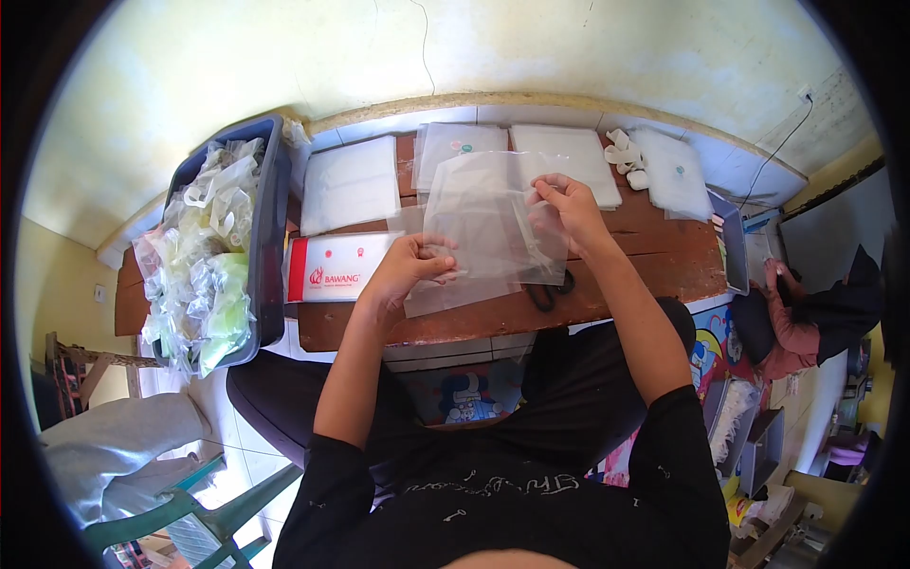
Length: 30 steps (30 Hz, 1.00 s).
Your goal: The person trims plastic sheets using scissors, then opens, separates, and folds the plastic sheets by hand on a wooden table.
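A clear plastic bag (493, 213) is stretched between my two hands above the wooden table. My left hand (414, 268) pinches its lower left side, fingers curled. My right hand (569, 213) grips the upper right edge between thumb and fingers. Beneath the film, partly covered, lie black-handled scissors (547, 294). Just left of my left hand is a white and red pack (332, 270) printed "BAWANG". Behind the held bag rest a stack of clear bags with small coloured marks (438, 142) and another clear stack (573, 163).
A dark grey crate (273, 237) heaped with crumpled plastic (213, 256) stands at the table's left. Another bag stack (351, 185), white rolls (623, 156) and a further stack (675, 175) line the wall side. At right, another person (806, 318) sits on the floor.
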Motion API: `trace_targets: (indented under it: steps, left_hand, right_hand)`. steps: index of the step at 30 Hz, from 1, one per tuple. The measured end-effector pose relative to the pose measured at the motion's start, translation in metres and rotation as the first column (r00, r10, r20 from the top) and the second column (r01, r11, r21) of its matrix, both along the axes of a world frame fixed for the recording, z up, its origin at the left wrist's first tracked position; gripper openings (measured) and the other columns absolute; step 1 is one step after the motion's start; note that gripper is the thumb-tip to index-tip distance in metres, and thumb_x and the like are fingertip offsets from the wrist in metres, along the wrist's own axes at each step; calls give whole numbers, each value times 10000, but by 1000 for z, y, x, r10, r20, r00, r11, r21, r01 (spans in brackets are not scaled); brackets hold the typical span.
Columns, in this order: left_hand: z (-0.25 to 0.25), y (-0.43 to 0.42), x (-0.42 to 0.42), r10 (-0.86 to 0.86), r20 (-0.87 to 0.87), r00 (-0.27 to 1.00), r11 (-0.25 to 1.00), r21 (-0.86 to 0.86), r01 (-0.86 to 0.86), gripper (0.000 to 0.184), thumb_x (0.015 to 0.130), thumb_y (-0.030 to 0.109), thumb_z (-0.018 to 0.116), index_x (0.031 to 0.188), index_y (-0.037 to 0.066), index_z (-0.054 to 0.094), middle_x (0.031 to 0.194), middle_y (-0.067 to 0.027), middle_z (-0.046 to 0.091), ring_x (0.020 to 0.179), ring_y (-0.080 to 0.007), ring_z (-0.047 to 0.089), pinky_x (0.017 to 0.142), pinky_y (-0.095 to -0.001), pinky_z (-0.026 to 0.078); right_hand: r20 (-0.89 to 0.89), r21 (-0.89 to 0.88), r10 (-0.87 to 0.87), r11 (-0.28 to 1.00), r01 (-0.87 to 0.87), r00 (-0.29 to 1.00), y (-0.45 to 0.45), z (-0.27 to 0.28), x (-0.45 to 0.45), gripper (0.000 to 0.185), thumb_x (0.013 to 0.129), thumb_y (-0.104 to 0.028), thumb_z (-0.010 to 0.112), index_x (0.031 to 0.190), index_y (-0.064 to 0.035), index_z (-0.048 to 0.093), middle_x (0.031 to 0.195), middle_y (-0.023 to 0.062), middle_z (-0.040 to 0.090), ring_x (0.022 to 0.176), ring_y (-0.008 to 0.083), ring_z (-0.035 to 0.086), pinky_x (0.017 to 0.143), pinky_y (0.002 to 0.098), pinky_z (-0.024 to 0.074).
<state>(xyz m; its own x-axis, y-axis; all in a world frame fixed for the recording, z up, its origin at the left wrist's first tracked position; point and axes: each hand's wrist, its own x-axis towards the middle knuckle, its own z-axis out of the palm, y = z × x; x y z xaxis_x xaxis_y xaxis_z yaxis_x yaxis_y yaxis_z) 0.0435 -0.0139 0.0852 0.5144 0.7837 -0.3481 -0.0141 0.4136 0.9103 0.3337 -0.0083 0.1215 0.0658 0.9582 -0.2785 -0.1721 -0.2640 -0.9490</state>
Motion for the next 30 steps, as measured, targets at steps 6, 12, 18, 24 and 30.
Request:
trace_targets:
  steps: [6,12,18,24,30]
  left_hand:
    - [-2,1,-3,27,-44,999,996,81,-24,295,838,91,756,1093,-16,654,847,-101,723,743,-124,687,686,-252,536]
    - [1,-2,6,190,67,979,978,72,-195,227,945,170,641,1127,34,650,862,-71,721,711,-135,676,688,-256,497]
    - [-17,22,-23,374,77,924,915,130,-381,215,985,199,578,1124,48,643,859,-64,716,697,-124,675,603,-233,456]
    - [-12,59,-95,548,-84,832,824,223,-520,229,971,156,550,1160,59,636,876,-74,718,666,-115,652,548,-223,421]
    - [-12,107,-137,639,-84,765,734,367,-572,366,947,54,495,1307,57,563,859,-68,701,657,-120,648,543,-230,430]
  right_hand:
    - [21,96,34,995,-36,999,6,-12,5,180,972,-196,619,1044,-31,626,844,43,667,638,137,649,556,249,535]
    - [-56,76,176,982,-172,983,2,-4,4,186,980,-184,601,1059,-15,606,861,91,671,671,176,668,571,278,547]
    - [-149,-30,66,997,-71,987,10,-15,-40,278,968,-154,590,1194,-8,521,895,131,670,734,222,689,635,328,573]
    - [37,36,265,963,-267,963,56,-38,-95,325,929,-42,538,1244,22,494,945,161,673,743,242,704,645,332,582]
    - [-26,41,206,978,-205,978,125,-61,-159,323,916,12,515,1237,32,499,961,170,680,711,239,706,603,330,582]
